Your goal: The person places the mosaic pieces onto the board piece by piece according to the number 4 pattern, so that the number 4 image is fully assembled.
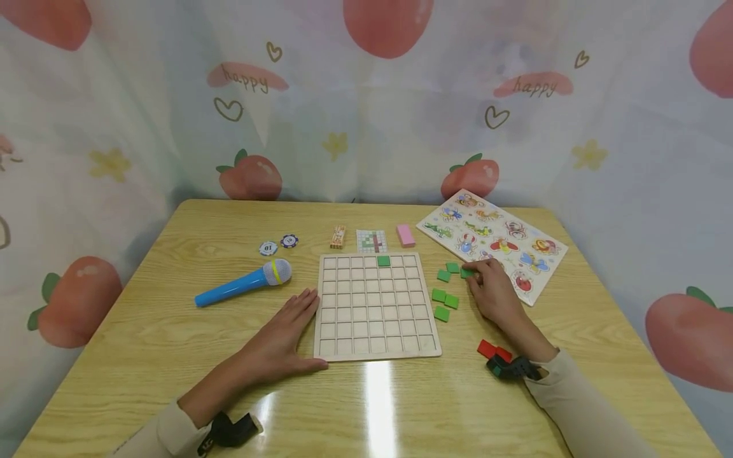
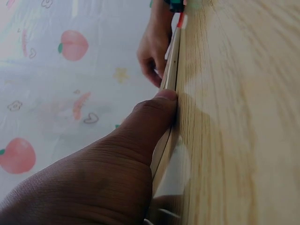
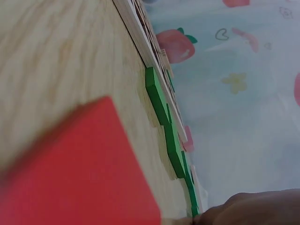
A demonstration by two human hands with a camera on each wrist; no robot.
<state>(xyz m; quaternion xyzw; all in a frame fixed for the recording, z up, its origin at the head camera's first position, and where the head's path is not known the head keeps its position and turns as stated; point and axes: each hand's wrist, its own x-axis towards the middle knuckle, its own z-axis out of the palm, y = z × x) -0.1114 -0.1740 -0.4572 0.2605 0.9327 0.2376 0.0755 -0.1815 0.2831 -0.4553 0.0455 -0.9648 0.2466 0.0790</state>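
A square wooden grid board (image 1: pixel 375 358) lies mid-table, with one green tile (image 1: pixel 383 261) in its top row. My left hand (image 1: pixel 277 343) rests at the board's lower left corner, fingers spread along the left side and thumb (image 2: pixel 154 112) against the front edge. To the right of the board, my right hand (image 1: pixel 497 296) pinches a green square tile (image 1: pixel 466 273) at its fingertips, low over the table. Several loose green tiles (image 1: pixel 451 301) lie between that hand and the board. Red tiles (image 1: pixel 487 348) sit beside the right wrist, large and close in the right wrist view.
A small pattern card (image 1: pixel 371 241) lies behind the board, between a patterned block (image 1: pixel 338 236) and a pink block (image 1: pixel 406 235). An insect puzzle board (image 1: pixel 475 243) is at back right. To the left are a blue toy microphone (image 1: pixel 235 289) and two round chips (image 1: pixel 289 241).
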